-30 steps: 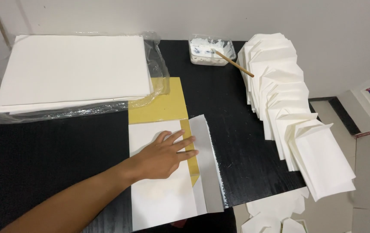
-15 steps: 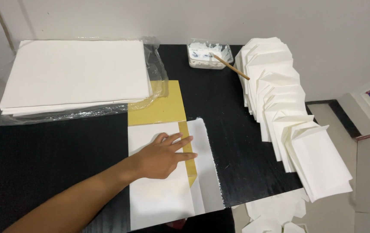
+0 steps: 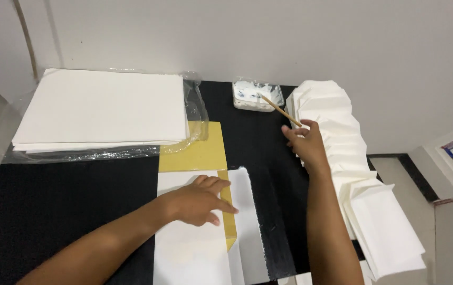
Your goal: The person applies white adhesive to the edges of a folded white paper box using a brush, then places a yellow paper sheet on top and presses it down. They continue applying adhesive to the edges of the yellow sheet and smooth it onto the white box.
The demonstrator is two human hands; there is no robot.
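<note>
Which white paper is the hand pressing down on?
The folded white sheet on the yellow board lies under the left hand. The wrapped paper stack and the folded pile lie apart.

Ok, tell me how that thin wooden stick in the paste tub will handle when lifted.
The wooden stick looks thin, so probably light and stiff. It leans on the paste tub rim, so it may roll. Its tip sits in white paste and would likely drip. The right hand is nearest.
</note>
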